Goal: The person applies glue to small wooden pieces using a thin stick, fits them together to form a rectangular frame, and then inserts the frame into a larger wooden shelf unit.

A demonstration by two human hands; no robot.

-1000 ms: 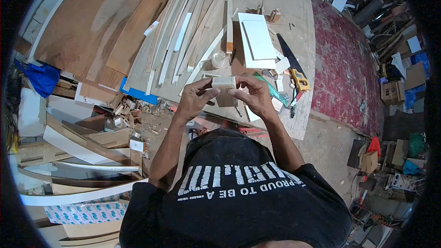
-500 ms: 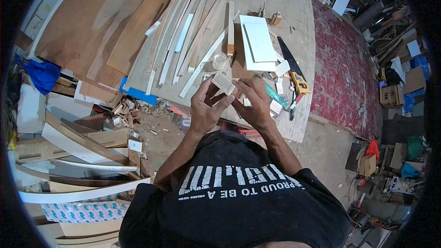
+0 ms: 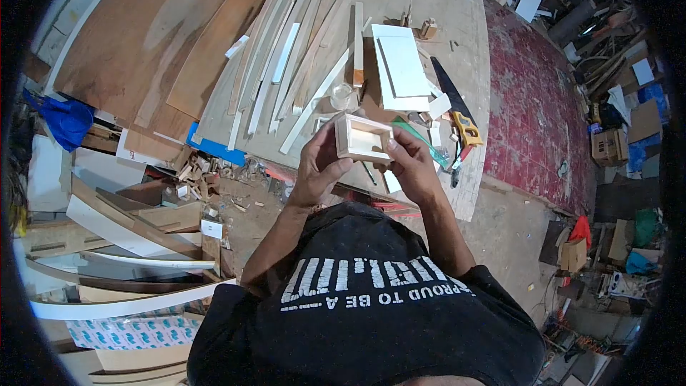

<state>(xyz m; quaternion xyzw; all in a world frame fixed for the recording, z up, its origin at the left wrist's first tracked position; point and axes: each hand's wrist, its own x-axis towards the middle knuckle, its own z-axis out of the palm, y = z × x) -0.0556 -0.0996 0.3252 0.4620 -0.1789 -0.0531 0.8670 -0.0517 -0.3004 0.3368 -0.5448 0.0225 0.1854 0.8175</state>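
Between my two hands is a small pale wooden box (image 3: 364,126), held just above the near edge of the workbench. Its open side faces up toward me, and the hollow inside shows. My left hand (image 3: 319,164) grips the box's left end, thumb along the lower edge. At the right end my right hand (image 3: 412,164) holds on, its thumb at the near right corner and the other fingers partly hidden beneath. Just beyond the box stands a clear round container (image 3: 342,95). A green translucent tool (image 3: 421,141) lies close to my right hand.
On the workbench (image 3: 314,36) lie long wood strips (image 3: 268,50), a white-topped box (image 3: 402,68) and a handsaw with a yellow handle (image 3: 466,130). Scrap wood (image 3: 193,171) litters the floor at left. Curved panels (image 3: 136,225) are stacked nearby. Red flooring (image 3: 532,100) lies right.
The small wooden box has been turned so its open hollow now faces me. My right hand has moved from in front of it to grip its right end.
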